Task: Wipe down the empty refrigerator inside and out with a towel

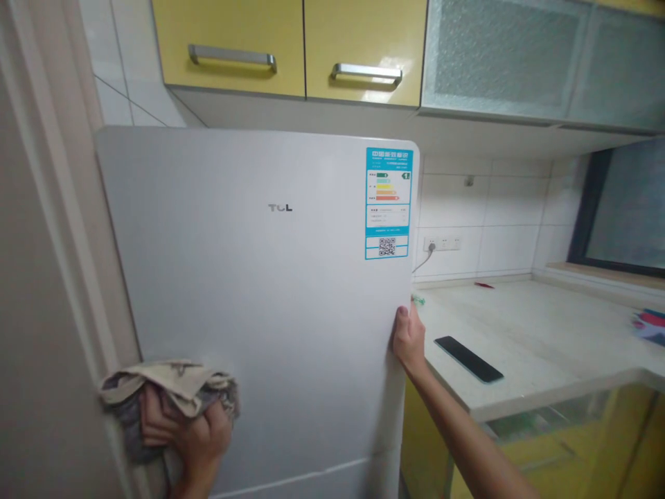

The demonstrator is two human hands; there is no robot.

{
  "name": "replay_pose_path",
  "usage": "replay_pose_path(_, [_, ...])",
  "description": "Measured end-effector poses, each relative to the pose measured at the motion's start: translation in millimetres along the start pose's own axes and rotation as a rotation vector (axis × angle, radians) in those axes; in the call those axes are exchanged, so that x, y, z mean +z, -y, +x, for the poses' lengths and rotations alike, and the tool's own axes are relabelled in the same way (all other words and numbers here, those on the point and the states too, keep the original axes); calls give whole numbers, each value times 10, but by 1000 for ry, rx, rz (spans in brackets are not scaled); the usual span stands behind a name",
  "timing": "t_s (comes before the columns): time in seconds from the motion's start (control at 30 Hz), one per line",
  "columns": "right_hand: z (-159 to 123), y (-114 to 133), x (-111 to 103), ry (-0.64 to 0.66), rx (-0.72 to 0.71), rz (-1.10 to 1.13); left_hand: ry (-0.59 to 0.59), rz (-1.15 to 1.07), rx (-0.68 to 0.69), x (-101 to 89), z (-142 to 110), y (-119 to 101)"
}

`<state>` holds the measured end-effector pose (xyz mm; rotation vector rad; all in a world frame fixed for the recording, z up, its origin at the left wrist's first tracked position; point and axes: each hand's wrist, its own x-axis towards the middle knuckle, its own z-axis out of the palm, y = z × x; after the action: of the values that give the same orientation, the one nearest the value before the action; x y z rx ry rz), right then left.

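Observation:
A white fridge (249, 298) with a TCL logo and a blue energy label (388, 202) fills the middle of the head view. At its lower left, my left hand (190, 430) is closed on a bunched beige and grey cloth (174, 384), which lies against the door near its left edge. My right hand (409, 339) grips the right edge of the fridge door, thumb on the front face; its other fingers are mostly hidden behind that edge.
A pale countertop (519, 319) on the right bears a dark phone (469, 359) and a small red item (484, 285). Yellow cabinets (233, 28) hang above the fridge. A plug sits in the wall socket (441, 243). A door frame (62, 208) stands close at left.

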<state>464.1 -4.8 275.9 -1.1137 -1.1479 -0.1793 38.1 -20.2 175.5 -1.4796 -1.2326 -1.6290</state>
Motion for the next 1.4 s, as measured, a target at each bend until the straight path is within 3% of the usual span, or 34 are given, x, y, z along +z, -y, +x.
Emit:
replay_pose_path(0.03, [-2, -10, 1, 3, 1, 10, -145, 62, -52, 42, 361, -75])
replay_pose_path(0.07, [-3, -19, 0, 6, 3, 18, -208, 87, -22, 77, 789, -160])
replay_pose_path(0.17, [-1, -42, -4, 4, 17, 33, -240, 44, 123, 120, 2249, -444])
replay_pose_path(0.23, [2, -48, -7, 6, 31, 41, -238, -2, 148, 140, 3126, -649])
replay_pose_path(0.3, [6, -52, -9, 12, 38, 52, -199, -22, 76, 189, 3720, -878])
replay_pose_path(0.37, [9, -61, -10, 16, 43, 58, -157, -32, 83, 262, 3931, -1116])
replay_pose_path(0.4, [10, -69, -10, 15, 45, 59, -135, -40, 149, 300, 3888, -1221])
replay_pose_path(0.47, [11, -93, -8, 9, 51, 61, -84, -51, 357, 354, 3543, -1358])
replay_pose_path(0.53, [13, -118, -5, 5, 55, 62, -17, -18, 507, 361, 2921, -1345])
replay_pose_path(0.57, [14, -128, -3, 4, 56, 58, 9, 13, 518, 345, 2531, -1273])
replay_pose_path(0.77, [25, -96, 2, 7, 17, 33, 13, 186, 245, 122, -166, -315])
replay_pose_path(0.83, [25, -72, 6, 3, 4, 37, 33, 222, 191, 41, -696, -60])
replay_pose_path(0.9, [21, -56, 8, -1, 10, 33, 46, 223, 199, -16, -717, 56])
replay_pose_path(0.97, [15, -48, 9, -4, 14, 33, 2, 191, 211, -32, -187, 28])
replay_pose_path(1.0, [11, -45, 8, -3, 11, 36, -22, 180, 197, -28, 251, -31])
replay_pose_path(1.17, [-7, -49, 11, -7, 1, 41, -56, 115, 175, -24, 2901, -574])
replay_pose_path(1.23, [-9, -58, 13, -17, 0, 32, -40, 120, 180, -34, 3608, -850])
replay_pose_path(1.3, [-9, -67, 13, -13, -3, 30, -4, 112, 245, -19, 3929, -1130])
replay_pose_path(1.4, [-4, -79, 7, -4, 0, 48, 57, 95, 399, 77, 3797, -1464])
